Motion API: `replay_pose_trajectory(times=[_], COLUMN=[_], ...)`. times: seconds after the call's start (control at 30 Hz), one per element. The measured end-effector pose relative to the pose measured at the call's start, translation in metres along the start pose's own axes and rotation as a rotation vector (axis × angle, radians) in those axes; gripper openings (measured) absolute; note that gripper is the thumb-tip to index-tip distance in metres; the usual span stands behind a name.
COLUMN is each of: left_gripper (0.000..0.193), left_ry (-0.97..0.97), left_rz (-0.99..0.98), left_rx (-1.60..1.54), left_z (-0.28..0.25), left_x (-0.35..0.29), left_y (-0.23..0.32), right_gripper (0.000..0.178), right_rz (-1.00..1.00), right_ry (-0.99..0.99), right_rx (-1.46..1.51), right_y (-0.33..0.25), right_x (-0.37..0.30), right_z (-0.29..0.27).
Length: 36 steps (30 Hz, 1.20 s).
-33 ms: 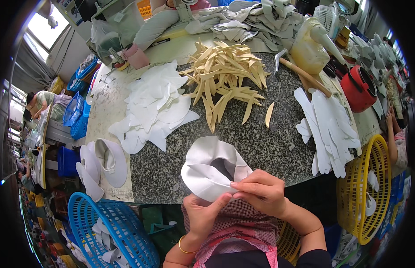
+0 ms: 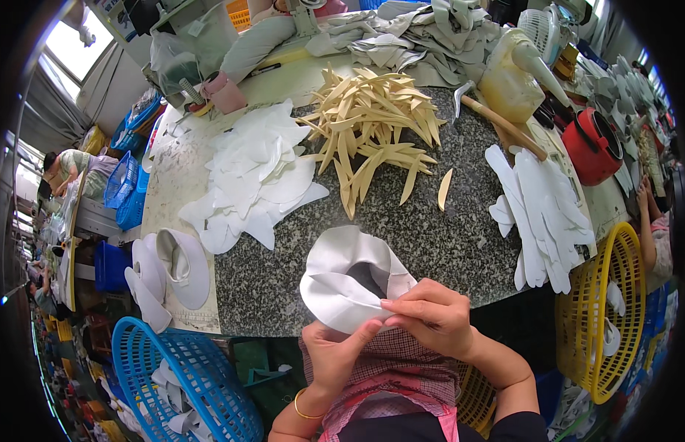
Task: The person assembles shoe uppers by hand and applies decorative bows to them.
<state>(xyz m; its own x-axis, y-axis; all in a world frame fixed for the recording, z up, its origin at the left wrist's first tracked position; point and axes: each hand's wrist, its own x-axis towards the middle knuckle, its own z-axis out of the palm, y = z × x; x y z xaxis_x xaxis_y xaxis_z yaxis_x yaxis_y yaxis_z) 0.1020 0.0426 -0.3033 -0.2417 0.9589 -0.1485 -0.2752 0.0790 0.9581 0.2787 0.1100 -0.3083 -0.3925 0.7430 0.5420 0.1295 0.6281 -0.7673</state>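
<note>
A white shoe upper (image 2: pixel 344 254), curved round into a ring, is held over the front edge of the speckled stone slab (image 2: pixel 460 250). My right hand (image 2: pixel 434 313) pinches its near right edge between thumb and fingers. From below and the left, my left hand (image 2: pixel 339 353) grips the near rim, its thumb pointing toward the right fingertips. Both hands are closed on the piece, and some left fingers are hidden under it. Beyond it lie a heap of tan crescent-shaped strips (image 2: pixel 379 118) and a single loose strip (image 2: pixel 445 189).
White cut pieces lie in piles at left (image 2: pixel 261 173) and right (image 2: pixel 538 214). Finished-looking white uppers (image 2: pixel 183 269) rest at the left edge. A hammer (image 2: pixel 504 127), yellowish jug (image 2: pixel 510 85) and red pot (image 2: pixel 594 147) stand back right. Blue (image 2: pixel 125 353) and yellow baskets (image 2: pixel 637 295) flank the table.
</note>
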Motion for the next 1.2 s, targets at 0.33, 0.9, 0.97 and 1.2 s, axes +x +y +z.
replay_pose_trajectory(times=[0.33, 0.9, 0.97, 1.2], left_gripper=[0.029, 0.043, 0.044, 0.047], left_ry=[-0.028, -0.152, -0.141, -0.154], left_rz=[-0.197, -0.053, -0.062, -0.102], left_rx=[-0.058, 0.013, -0.051, -0.05], left_z=[-0.011, -0.007, -0.006, -0.003], left_x=[0.003, -0.001, 0.0, 0.004], left_y=[0.0, -0.015, -0.014, -0.013], right_gripper=[0.026, 0.041, 0.041, 0.036], right_rz=[0.112, 0.415, 0.516, 0.755], right_ry=[-0.057, -0.598, -0.645, -0.486], right_rx=[0.012, 0.23, 0.336, 0.493], right_y=[-0.001, 0.01, 0.012, 0.02], right_x=[0.0, 0.031, 0.043, 0.041], right_z=[-0.005, -0.034, -0.039, -0.033])
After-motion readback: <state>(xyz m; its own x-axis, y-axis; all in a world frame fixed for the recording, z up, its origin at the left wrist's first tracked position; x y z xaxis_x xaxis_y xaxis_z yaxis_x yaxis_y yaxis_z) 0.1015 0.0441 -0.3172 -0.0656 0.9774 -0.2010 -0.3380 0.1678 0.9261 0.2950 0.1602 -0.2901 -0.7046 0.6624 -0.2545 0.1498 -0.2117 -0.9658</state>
